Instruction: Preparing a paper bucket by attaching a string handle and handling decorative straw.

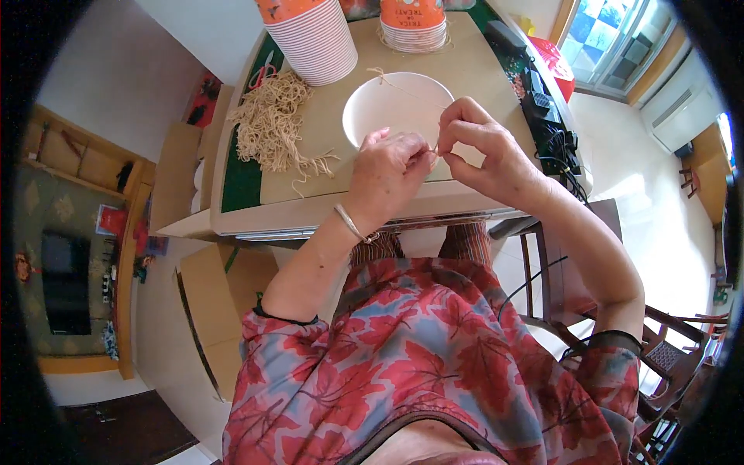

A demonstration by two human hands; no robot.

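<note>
My left hand (391,170) and my right hand (488,155) meet over the near rim of a white round bucket or bowl (391,108). Both are closed in a pinch, fingertips nearly touching, on a thin beige string that is mostly hidden by the fingers. Another piece of string (380,74) hangs over the bucket's far rim and runs inside. Left of it lies a loose heap of beige strings (271,128), a few ends trailing toward my left hand. Red-handled scissors (262,75) rest behind the heap.
A tall stack of white and orange paper buckets (314,46) stands far left, a shorter stack (415,31) with strings around its base farther back. Black adapters and cables (554,132) line the table's right edge. An open cardboard box (221,310) sits on the floor at left; a wooden chair (666,356) is at right.
</note>
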